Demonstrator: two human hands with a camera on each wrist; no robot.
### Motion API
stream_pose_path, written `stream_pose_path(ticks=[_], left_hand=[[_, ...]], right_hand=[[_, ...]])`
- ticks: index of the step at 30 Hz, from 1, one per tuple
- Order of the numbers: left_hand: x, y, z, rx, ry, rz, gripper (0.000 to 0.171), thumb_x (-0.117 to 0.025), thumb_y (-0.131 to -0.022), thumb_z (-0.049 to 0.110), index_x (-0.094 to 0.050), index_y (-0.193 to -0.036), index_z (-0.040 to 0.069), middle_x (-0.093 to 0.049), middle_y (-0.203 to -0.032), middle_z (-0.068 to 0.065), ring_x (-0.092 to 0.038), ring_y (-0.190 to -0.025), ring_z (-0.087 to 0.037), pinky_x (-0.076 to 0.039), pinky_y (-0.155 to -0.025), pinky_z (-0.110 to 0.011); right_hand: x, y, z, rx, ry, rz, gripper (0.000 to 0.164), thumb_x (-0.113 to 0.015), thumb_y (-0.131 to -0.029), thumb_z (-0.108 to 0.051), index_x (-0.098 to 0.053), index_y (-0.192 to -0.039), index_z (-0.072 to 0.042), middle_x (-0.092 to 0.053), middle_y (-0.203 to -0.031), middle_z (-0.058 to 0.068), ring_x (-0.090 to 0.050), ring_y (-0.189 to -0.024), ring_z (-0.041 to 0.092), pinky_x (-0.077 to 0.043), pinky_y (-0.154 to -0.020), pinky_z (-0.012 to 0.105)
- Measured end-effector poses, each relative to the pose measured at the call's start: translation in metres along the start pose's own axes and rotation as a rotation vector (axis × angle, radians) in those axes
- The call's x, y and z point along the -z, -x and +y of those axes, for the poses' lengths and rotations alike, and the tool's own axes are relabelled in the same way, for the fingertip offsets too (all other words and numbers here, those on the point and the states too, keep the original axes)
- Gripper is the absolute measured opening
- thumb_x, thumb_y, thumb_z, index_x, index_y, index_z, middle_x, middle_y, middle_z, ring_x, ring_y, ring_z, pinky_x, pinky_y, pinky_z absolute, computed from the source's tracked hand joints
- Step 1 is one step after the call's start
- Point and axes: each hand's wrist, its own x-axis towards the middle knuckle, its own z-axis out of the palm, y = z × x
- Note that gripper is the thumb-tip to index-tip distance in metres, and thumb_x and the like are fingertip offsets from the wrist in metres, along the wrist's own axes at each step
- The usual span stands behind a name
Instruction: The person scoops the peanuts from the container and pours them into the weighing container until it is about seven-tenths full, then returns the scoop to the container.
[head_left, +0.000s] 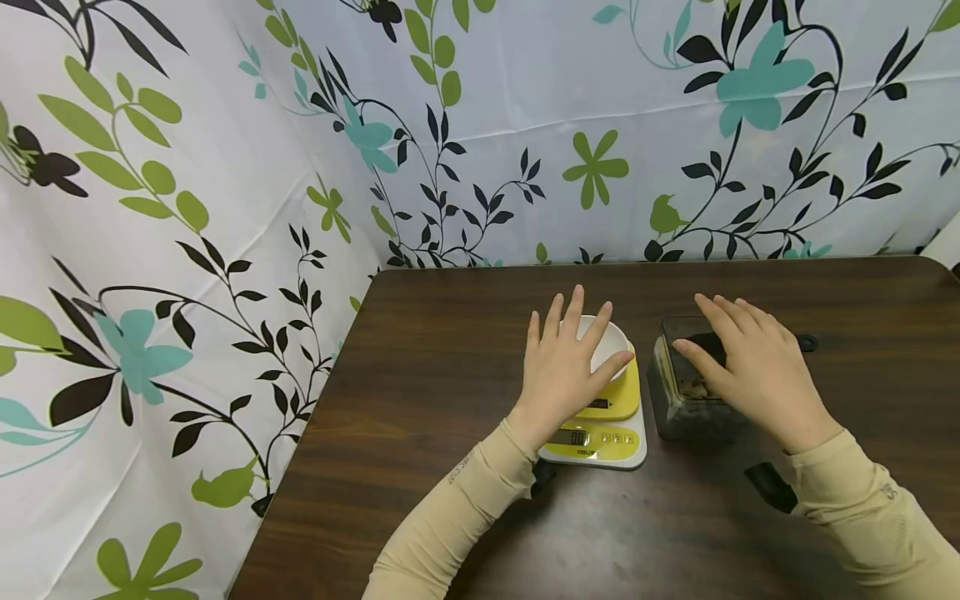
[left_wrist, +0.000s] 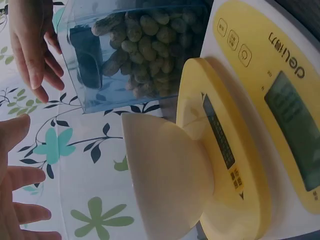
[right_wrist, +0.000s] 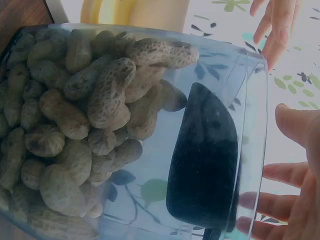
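My left hand point(head_left: 558, 375) hovers over a yellow and white kitchen scale point(head_left: 636, 433), fingers spread and holding nothing. On the scale's platform sits a small white bowl point(left_wrist: 165, 175), whose inside is hidden in the wrist view. Above a clear plastic container point(head_left: 670, 408) is my right hand point(head_left: 765, 375), its fingers extended. Unshelled peanuts point(right_wrist: 110, 100) fill the lower part of that container. A black scoop point(right_wrist: 205, 160) lies over its open top, and its handle end point(head_left: 807, 342) sticks out to the right. Whether the right fingertips touch the container's rim, I cannot tell.
Everything stands on a dark brown wooden table point(head_left: 420, 375). A white curtain point(head_left: 510, 92) with leaf and flower prints hangs behind the table and along its left side. The scale and container stand side by side.
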Motion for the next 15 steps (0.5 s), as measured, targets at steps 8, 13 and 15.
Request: stream_pose_path(ticks=[8,13,15], left_hand=[[-0.001,-0.001,0.008,-0.056,0.074,0.109,0.062,-0.041,-0.092,0.059,-0.035,-0.145,0.027,-0.032,-0.152,-0.006,-0.029,-0.141,-0.023,-0.029,-0.113,-0.046],[-0.002,-0.001,0.012,-0.107,0.157,0.150,0.063,-0.046,-0.093,0.053,-0.032,-0.147,0.024,-0.035,-0.150,-0.008,-0.033,-0.139,-0.024,-0.032,-0.111,-0.044],[-0.004,-0.001,0.013,-0.126,0.164,0.172,0.063,-0.047,-0.093,0.052,-0.033,-0.146,0.022,-0.037,-0.148,-0.009,-0.036,-0.137,-0.024,-0.035,-0.109,-0.044]], right_hand=[[0.002,0.001,0.004,0.028,-0.044,0.158,0.054,-0.062,-0.089,-0.029,-0.049,-0.133,0.000,-0.051,-0.128,0.030,-0.043,-0.119,0.048,-0.031,-0.097,0.065],[0.001,0.002,0.006,0.038,-0.101,0.232,0.047,-0.062,-0.089,-0.025,-0.053,-0.128,0.000,-0.054,-0.124,0.030,-0.046,-0.114,0.048,-0.032,-0.093,0.066],[0.000,0.003,0.007,0.034,-0.122,0.247,0.046,-0.061,-0.090,-0.025,-0.054,-0.128,0.000,-0.055,-0.124,0.030,-0.046,-0.114,0.049,-0.032,-0.092,0.065]])
